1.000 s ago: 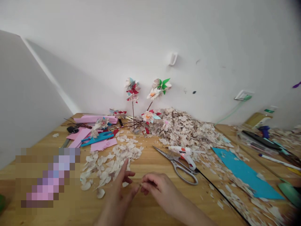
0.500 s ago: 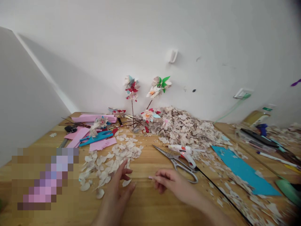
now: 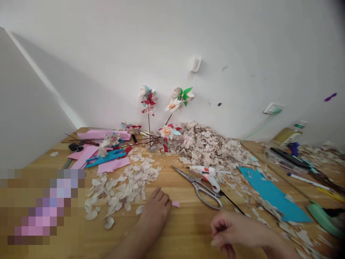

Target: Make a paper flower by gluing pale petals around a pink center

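Note:
My left hand point(image 3: 157, 208) rests back-up on the wooden table, its fingers bent and close together. A small pink paper scrap point(image 3: 175, 204) sticks out past its fingertips on the right; the thumb is hidden, and the hand appears closed on the scrap. Lower right, my right hand point(image 3: 237, 230) hovers with loosely bent fingers and nothing visible between them. Between and beyond the hands lie grey metal scissors point(image 3: 206, 192), and by their blades a white glue gun point(image 3: 211, 178) with a small red light. Pale petals point(image 3: 126, 187) are strewn ahead of my left hand.
Behind, paper flowers on twigs point(image 3: 167, 132) stand against a heap of petals point(image 3: 212, 144). Pink point(image 3: 113, 165) and blue paper lie left. On the right are a blue sheet point(image 3: 275, 194), a pen point(image 3: 309, 181) and a bottle point(image 3: 289, 133). A black cord point(image 3: 233, 203) runs from the glue gun.
The pink scrap was in my right hand's fingers and is now at my left fingertips. My right hand has moved right and down; my left hand has turned over and shifted right.

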Demonstrator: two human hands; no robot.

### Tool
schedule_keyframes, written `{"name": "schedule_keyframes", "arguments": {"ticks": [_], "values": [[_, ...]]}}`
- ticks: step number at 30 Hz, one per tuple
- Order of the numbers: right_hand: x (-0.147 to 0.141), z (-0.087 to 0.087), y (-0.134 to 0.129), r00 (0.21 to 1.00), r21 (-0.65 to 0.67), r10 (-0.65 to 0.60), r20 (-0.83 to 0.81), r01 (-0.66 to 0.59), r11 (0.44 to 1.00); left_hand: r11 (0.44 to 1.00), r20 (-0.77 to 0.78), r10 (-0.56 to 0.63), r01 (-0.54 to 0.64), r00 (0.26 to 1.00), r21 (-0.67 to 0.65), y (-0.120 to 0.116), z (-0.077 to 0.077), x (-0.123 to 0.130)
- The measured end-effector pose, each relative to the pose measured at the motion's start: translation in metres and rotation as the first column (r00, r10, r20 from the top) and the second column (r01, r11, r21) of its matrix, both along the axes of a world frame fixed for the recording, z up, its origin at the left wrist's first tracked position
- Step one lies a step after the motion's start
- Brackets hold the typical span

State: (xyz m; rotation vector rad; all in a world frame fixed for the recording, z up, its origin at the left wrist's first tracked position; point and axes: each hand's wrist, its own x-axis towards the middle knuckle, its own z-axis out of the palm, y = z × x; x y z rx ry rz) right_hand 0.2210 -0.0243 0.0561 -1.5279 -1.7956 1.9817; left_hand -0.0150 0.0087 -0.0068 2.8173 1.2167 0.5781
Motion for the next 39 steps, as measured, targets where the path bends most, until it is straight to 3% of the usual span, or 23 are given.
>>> {"name": "schedule_keyframes", "arguments": {"ticks": [3, 9, 14, 19, 25, 30, 33, 35, 39], "values": [[-0.003, -0.001, 0.001, 1.0, -0.001, 0.006, -0.012, -0.006, 1.0, 0.999, -0.034, -0.031, 0.032, 0.999, 0.037, 0.002, -0.004, -0.003], [-0.02, -0.017, 0.015, 0.998, 0.186, -0.067, -0.008, 0.068, 0.98, 0.996, -0.053, 0.016, -0.011, 0.998, 0.089, 0.003, 0.002, -0.012], [-0.028, -0.028, 0.017, 0.998, 0.266, -0.068, 0.015, 0.062, 0.962, 0.986, -0.102, -0.039, 0.055, 0.994, 0.157, 0.007, -0.005, -0.006], [-0.028, -0.028, 0.016, 0.994, 0.348, -0.107, 0.024, 0.092, 0.933, 0.974, -0.123, -0.094, 0.117, 0.988, 0.194, 0.012, -0.007, -0.004], [-0.028, -0.025, 0.021, 0.987, 0.405, -0.159, -0.018, 0.152, 0.902, 0.975, -0.067, -0.123, 0.133, 0.99, 0.178, 0.011, -0.005, -0.007], [-0.027, -0.023, 0.026, 0.971, 0.42, -0.218, -0.096, 0.238, 0.875, 0.988, 0.075, -0.138, 0.132, 0.988, 0.082, 0.012, 0.002, -0.01], [-0.024, -0.024, 0.029, 0.951, 0.409, -0.268, -0.156, 0.309, 0.859, 0.997, 0.234, -0.064, 0.072, 0.97, -0.025, 0.022, 0.013, -0.017], [-0.021, -0.026, 0.032, 0.932, 0.389, -0.301, -0.202, 0.358, 0.849, 0.993, 0.361, 0.058, -0.018, 0.931, -0.114, 0.03, 0.022, -0.021], [-0.024, -0.03, 0.039, 0.867, 0.327, -0.389, -0.313, 0.482, 0.813, 0.905, 0.564, 0.376, -0.16, 0.736, -0.395, 0.031, 0.035, -0.02]]}}
